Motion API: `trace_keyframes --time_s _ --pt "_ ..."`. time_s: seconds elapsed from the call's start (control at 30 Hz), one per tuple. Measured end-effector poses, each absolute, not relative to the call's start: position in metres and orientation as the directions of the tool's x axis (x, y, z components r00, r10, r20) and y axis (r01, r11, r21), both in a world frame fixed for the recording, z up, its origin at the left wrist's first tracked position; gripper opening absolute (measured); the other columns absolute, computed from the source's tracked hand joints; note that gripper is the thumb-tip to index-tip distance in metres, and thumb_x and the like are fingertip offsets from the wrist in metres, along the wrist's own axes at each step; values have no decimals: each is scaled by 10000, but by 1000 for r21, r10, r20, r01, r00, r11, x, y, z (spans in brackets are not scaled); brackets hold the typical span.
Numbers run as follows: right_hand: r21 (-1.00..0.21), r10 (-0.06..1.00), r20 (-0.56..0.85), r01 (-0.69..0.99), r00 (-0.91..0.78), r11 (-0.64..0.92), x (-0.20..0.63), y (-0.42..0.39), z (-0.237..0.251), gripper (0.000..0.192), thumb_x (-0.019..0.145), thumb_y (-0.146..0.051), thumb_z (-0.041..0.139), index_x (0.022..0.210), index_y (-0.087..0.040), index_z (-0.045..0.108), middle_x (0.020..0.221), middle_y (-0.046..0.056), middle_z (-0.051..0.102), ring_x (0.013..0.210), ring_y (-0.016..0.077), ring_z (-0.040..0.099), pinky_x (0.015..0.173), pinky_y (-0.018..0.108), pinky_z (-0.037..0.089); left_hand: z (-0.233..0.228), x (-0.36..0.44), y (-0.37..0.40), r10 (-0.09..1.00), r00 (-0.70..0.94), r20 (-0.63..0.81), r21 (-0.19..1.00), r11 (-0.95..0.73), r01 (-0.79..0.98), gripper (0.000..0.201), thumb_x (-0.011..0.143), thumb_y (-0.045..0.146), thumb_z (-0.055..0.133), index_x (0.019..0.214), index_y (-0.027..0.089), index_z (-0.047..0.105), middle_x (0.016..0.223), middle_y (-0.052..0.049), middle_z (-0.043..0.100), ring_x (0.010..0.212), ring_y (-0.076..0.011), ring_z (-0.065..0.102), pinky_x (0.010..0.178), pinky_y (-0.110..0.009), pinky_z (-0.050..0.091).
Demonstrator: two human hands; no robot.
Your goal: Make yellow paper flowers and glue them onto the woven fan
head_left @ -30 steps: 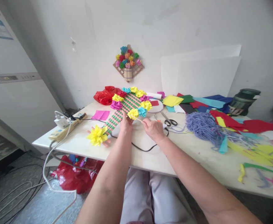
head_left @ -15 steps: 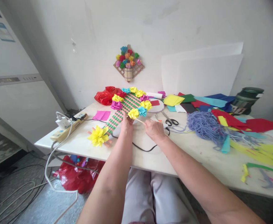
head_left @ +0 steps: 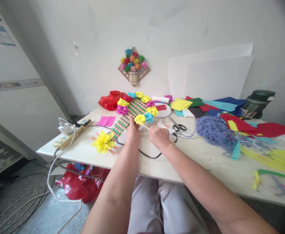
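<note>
My left hand [head_left: 133, 128] grips the edge of a green and tan woven panel [head_left: 122, 123], its fingers partly hidden. Paper flowers in yellow, blue, pink and red ring the panel's rounded far end. A larger yellow flower [head_left: 103, 142] sits at its near left end. In my right hand [head_left: 160, 136], closed, is a thin wooden stick [head_left: 145, 126]. The stick's tip reaches the yellow paper flower [head_left: 140, 119] beside a blue flower [head_left: 148, 117]; whether it touches the flower or the panel under it I cannot tell.
Black-handled scissors [head_left: 179, 126] lie right of my hands, near a pile of lilac yarn [head_left: 214, 132] and coloured sheets [head_left: 181, 104]. A white glue gun [head_left: 164, 124] with a black cord is behind my right hand. A power strip [head_left: 70, 135] stands at the left edge.
My right hand has shifted very slightly with the stick, near the yellow flower. My left hand keeps its grip on the panel, and the rest looks the same.
</note>
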State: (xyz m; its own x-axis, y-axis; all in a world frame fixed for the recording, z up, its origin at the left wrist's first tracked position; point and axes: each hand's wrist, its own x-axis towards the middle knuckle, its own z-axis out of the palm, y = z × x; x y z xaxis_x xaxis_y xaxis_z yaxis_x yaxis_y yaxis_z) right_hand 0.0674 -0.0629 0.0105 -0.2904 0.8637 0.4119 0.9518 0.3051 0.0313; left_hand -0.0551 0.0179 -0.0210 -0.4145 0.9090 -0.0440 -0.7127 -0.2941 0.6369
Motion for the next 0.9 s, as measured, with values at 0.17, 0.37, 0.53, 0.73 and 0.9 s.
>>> trace_keyframes --time_s 0.17,0.37,0.53,0.73,0.9 --pt "42 855 412 944 -316 328 63 -67 13 288 873 -145 367 968 -92 634 865 162 673 780 234 662 603 298 378 -20 -54 18 906 -421 -40 640 -300 -707 374 811 436 608 1076 172 613 1116 -117 660 963 -204 659 752 -282 555" --pt "35 858 415 947 -304 319 62 -69 15 281 854 -128 384 968 -89 637 860 171 672 780 239 661 612 295 392 -20 -54 18 904 -425 -40 632 -307 -712 387 814 436 605 1102 176 608 1089 -117 671 959 -205 663 761 -286 554" --pt "30 861 409 948 -301 317 63 -69 15 276 858 -132 379 959 -90 632 872 171 677 804 241 663 620 299 388 -20 -55 18 905 -423 -52 634 -297 -714 371 824 428 594 1090 169 607 1094 -117 671 950 -203 665 740 -276 555" --pt "21 861 407 946 -305 325 61 -69 15 263 868 -151 387 951 -85 628 869 173 673 811 246 664 622 294 388 -18 -53 16 904 -425 -52 633 -299 -714 343 833 414 588 1070 168 609 1088 -116 673 939 -203 665 723 -268 555" --pt "29 872 389 950 -297 310 58 -71 17 288 884 -150 349 1013 -108 604 875 163 674 810 244 663 625 296 389 -16 -51 15 908 -412 -74 626 -279 -728 322 838 412 580 1013 145 624 1014 -120 690 909 -205 674 729 -274 550"
